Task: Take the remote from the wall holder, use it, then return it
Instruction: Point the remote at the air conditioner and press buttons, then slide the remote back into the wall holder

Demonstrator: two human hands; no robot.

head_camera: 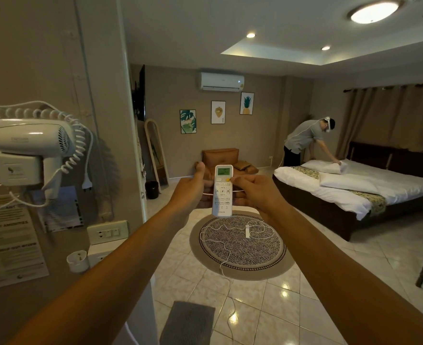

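White remote (222,192) is out of the wall holder (77,260), held upright at arm's length mid-frame w/ its lit green display at top, pointed toward the AC unit (222,81) high on the far wall. Left hand (189,192) cradles it from the left & behind, thumb sticking up beside the display, other fingers wrapped under the body & mostly hidden. Right hand (257,191) comes in from the right, fingers curled together, one fingertip on the yellow button just below the display; can't tell how hard it presses. Holder, a small white cup-shaped bracket, sits low on the left wall, near the outlet plate (107,232), well apart from the remote. Above it a white wall hair dryer (28,150) w/ coiled cord in its mount. Below the hands, round patterned rug (240,247) on tiled floor w/ a thin white cable & small white device lying on it. Brown armchair (226,161) against the far wall behind the remote. At right, a bed (369,188) w/ white linen, another person (307,143) bent over it handling a pillow.
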